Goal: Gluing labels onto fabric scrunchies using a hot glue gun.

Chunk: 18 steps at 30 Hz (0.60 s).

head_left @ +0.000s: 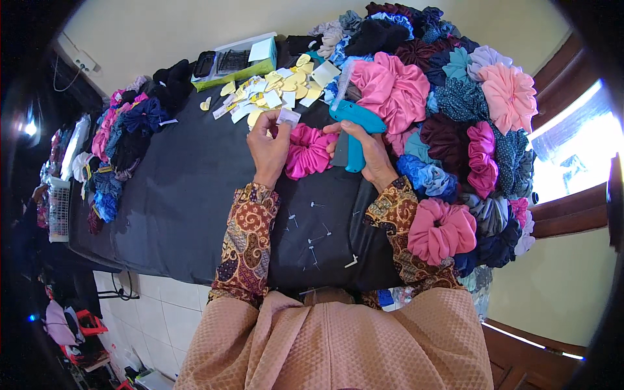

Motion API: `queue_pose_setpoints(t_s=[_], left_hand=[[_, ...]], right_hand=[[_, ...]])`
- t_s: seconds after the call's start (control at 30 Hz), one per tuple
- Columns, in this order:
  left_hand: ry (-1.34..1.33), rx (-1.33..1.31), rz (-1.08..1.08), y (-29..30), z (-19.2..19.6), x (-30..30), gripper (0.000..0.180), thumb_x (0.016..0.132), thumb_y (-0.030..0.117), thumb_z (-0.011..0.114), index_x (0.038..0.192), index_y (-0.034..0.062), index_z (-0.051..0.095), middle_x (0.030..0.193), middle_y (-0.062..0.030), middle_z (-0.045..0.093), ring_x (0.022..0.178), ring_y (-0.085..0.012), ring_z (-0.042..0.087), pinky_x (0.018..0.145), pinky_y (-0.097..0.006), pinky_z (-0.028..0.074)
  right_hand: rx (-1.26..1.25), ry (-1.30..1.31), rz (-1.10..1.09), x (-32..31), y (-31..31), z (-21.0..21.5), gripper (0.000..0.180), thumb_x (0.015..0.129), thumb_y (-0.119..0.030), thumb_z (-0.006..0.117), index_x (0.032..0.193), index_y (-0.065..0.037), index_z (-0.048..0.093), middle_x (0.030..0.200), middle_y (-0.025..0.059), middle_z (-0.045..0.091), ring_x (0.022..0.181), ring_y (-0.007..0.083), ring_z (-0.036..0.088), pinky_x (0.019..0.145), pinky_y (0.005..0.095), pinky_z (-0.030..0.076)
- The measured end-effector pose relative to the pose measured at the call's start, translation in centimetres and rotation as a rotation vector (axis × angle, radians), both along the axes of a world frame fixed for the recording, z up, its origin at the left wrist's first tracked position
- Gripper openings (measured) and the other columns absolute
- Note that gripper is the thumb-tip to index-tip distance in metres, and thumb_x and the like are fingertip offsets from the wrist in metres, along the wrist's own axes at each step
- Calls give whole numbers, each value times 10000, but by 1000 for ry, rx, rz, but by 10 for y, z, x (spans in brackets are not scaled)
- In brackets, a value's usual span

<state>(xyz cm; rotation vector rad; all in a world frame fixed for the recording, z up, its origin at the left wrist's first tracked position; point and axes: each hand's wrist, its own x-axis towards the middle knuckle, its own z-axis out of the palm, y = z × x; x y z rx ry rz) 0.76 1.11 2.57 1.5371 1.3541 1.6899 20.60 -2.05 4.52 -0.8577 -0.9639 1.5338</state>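
A ruffled satin magenta scrunchie (309, 151) lies mid-worktop (188, 195) between my hands. My left hand (270, 144) pinches a small white paper tag (288, 117) against it; my right hand (367, 153) is clamped around a hard teal plastic tagging gun (354, 127). Heaped fabric scrunchies (468, 130) crowd the right edge.
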Motion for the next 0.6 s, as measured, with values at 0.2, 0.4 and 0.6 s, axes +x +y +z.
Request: queue_pose_setpoints(t_s=[0.2,0.4,0.6], left_hand=[[21,-1,-108,-4,3,-4,238,813,72,557,1005,10,682,864,-97,661,751,-130,597,673,-271,480],[195,53,-117,-4,2,0,231,823,96,558,997,18,689,885,-144,670,765,-209,632,706,-305,488],[411,38,-139,0,1,1,148,833,149,629,904,34,690,807,-100,661,714,-245,609,656,-357,447]], right_hand=[[64,-28,47,1,1,-2,394,851,-290,651,1041,51,591,977,146,662,702,187,665,626,314,557],[137,-83,47,-4,2,-8,247,826,-78,667,1043,21,600,950,113,661,694,172,658,627,315,551],[191,-93,45,-3,5,-14,276,785,-18,695,1040,21,598,922,92,649,692,188,655,627,327,545]])
